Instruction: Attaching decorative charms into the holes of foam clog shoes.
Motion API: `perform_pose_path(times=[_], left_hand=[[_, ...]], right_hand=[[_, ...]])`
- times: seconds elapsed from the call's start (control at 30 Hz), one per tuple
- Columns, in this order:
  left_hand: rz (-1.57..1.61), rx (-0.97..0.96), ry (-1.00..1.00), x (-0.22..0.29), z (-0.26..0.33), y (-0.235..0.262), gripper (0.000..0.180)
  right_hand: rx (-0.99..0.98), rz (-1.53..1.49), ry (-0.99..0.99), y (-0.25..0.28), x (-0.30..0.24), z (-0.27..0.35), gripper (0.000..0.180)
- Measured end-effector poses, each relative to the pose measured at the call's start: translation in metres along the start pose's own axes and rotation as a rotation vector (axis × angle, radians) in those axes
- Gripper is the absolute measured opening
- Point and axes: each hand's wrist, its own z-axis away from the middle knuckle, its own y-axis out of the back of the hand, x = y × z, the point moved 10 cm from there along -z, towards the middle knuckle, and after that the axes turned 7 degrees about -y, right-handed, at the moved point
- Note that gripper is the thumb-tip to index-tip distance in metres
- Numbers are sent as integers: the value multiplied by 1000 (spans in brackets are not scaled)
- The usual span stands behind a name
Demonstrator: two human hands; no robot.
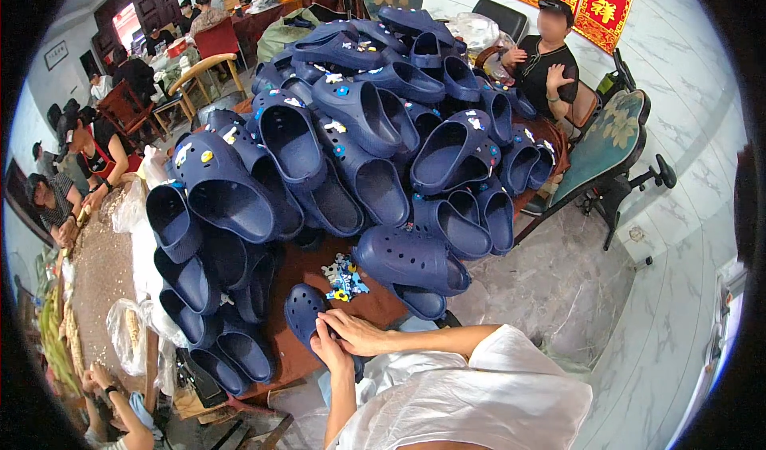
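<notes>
At the near edge of the brown-topped table, a navy blue foam clog with round holes sits in my two hands. My left hand grips its side, fingers bent against it. Over the clog's upper lies my right hand, its fingertips pressed close to the left ones. Whether a small piece is pinched between the fingers is hidden. Just beyond the clog is a small heap of blue, white and yellow shoe charms.
A tall pile of navy clogs, many with charms, covers most of the table. One plain clog lies close on the right. A green-backed swivel chair and a seated person are at the right; people work at another table left.
</notes>
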Motion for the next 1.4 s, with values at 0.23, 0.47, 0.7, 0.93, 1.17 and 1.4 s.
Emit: perform_pose_path(times=[0.23, 0.47, 0.7, 0.93, 1.17, 1.4], left_hand=[[-143, 5, -61, 17, 4, -9, 26], [-111, 77, -49, 10, -12, 1, 17], [-137, 87, -61, 13, -12, 7, 22], [-170, 111, -31, 8, -2, 18, 25], [-100, 132, 21, 13, 7, 22, 16], [330, 23, 105, -14, -8, 36, 23]], right_hand=[[133, 16, 36, 21, -5, 13, 57], [617, 17, -5, 112, -26, 79, 16], [1202, 110, -71, 187, -10, 154, 17], [410, 185, -30, 98, -21, 66, 38], [416, 439, -113, 53, 52, -14, 53], [301, 343, -138, 52, 59, -14, 43]])
